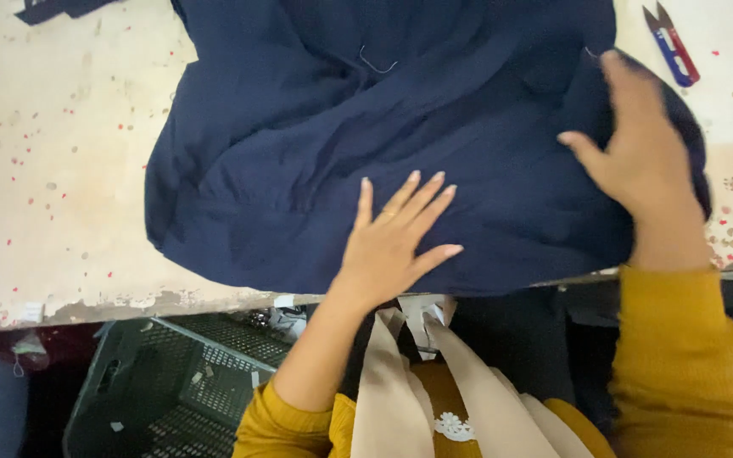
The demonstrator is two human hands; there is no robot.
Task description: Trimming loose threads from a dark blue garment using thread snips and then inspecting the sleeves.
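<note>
A large crumpled navy blue cloth [316, 127] covers the middle of a worn pale table [53, 170]. My left hand [396, 233] lies flat on the cloth near the table's front edge, fingers spread. My right hand [638, 153] rests on the cloth's right side, fingers extended and thumb out, pressing on a fold; the cloth's edge curls around it. A short loose thread [377, 64] lies on the cloth near the top. Both sleeves are mustard yellow.
A blue-and-red thread snipper [672, 47] lies on the table at the far right. Below the table's front edge stands a dark green plastic crate [171, 382]. Beige fabric strips [434, 382] hang in front of my body. Small red flecks dot the table.
</note>
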